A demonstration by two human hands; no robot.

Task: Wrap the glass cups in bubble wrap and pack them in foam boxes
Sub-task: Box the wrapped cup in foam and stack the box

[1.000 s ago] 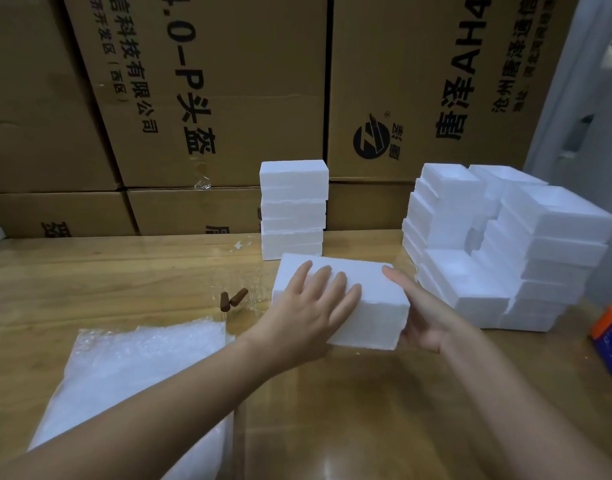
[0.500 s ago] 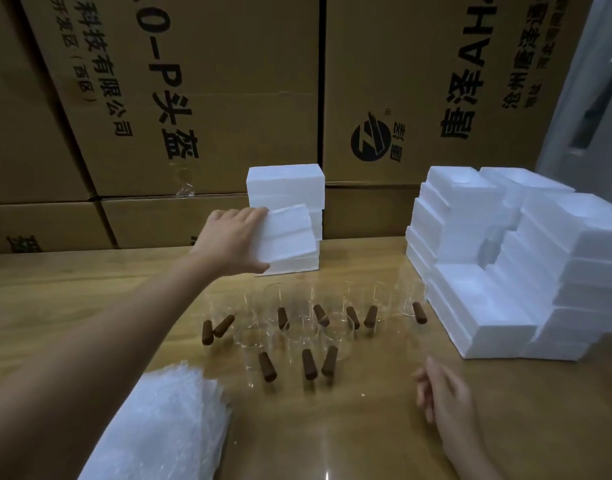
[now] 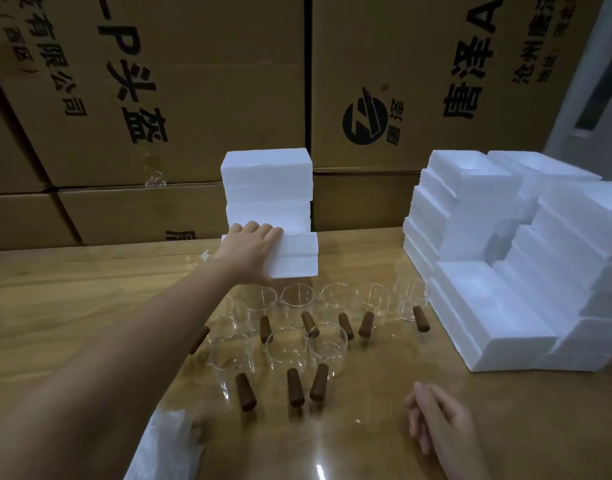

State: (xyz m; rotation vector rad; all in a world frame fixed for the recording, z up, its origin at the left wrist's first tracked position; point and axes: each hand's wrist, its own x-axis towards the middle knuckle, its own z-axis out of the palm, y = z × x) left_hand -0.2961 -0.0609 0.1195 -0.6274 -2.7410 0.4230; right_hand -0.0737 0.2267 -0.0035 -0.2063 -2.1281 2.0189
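Note:
Several clear glass cups (image 3: 327,344) with brown wooden handles stand in two rows on the wooden table (image 3: 72,306). Behind them a closed white foam box (image 3: 296,258) sits on the table in front of a stack of closed foam boxes (image 3: 268,188). My left hand (image 3: 251,252) reaches across and grips this box from its left end, fingers over the top. My right hand (image 3: 439,415) rests near the table's front, fingers relaxed, holding nothing. A pile of bubble wrap (image 3: 162,445) lies at the front left, partly hidden by my left forearm.
A large heap of open white foam box halves (image 3: 505,271) fills the right side of the table. Big brown cardboard cartons (image 3: 193,81) with black print form a wall behind the table.
My left hand has carried the foam box away from me and set it down in front of the foam stack. My right hand let go and dropped to the table front.

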